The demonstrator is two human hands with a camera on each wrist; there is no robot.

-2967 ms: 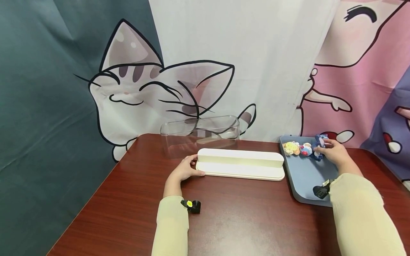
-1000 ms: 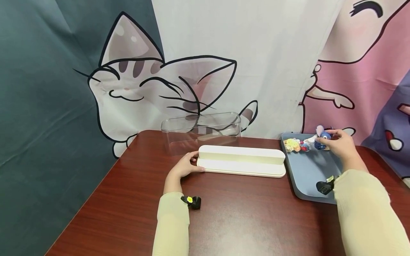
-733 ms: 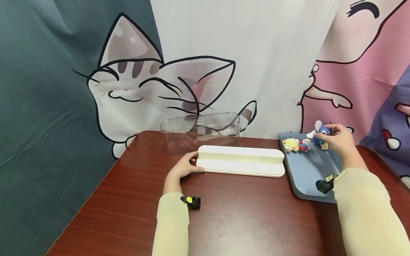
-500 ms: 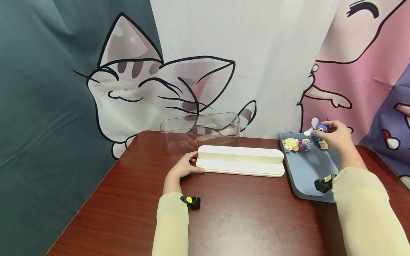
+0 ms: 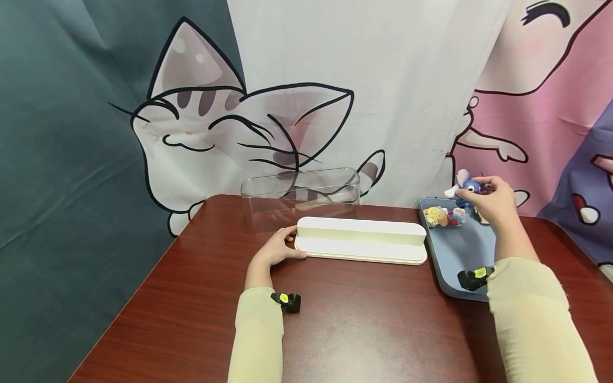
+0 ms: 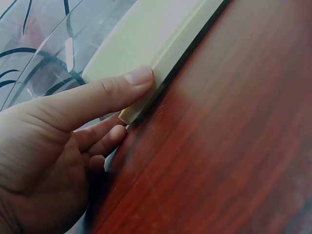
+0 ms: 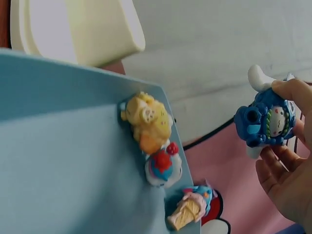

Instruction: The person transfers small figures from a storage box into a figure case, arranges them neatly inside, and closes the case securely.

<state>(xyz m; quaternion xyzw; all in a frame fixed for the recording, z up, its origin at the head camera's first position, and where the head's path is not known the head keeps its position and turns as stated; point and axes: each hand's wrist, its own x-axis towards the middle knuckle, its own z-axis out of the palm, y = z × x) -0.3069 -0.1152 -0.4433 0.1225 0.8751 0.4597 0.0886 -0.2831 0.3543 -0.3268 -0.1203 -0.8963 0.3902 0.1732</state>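
Observation:
My left hand [image 5: 276,248] holds the left end of a cream two-step display stand [image 5: 359,250]. In the left wrist view its thumb lies on the stand's edge [image 6: 168,51], with the other fingers curled at the end. Between thumb and fingers, my right hand [image 5: 498,205] grips a small blue figurine [image 7: 265,119] with white parts, raised above the back of a blue-grey tray [image 5: 457,260]. Inside that tray a yellow figurine [image 7: 148,119], a red, blue and white figurine [image 7: 165,165] and an ice-cream-cone figurine [image 7: 191,207] lie along one side.
Behind the stand is a clear plastic cover [image 5: 301,199], close to the printed curtain [image 5: 407,106]. The tray stands right of the stand on the brown table [image 5: 335,319], its raised rim near the stand's right end.
My right hand has lifted the blue figurine out of the tray and carried it up and slightly left. The ice-cream-cone figurine has come into sight. My left hand keeps its hold on the stand.

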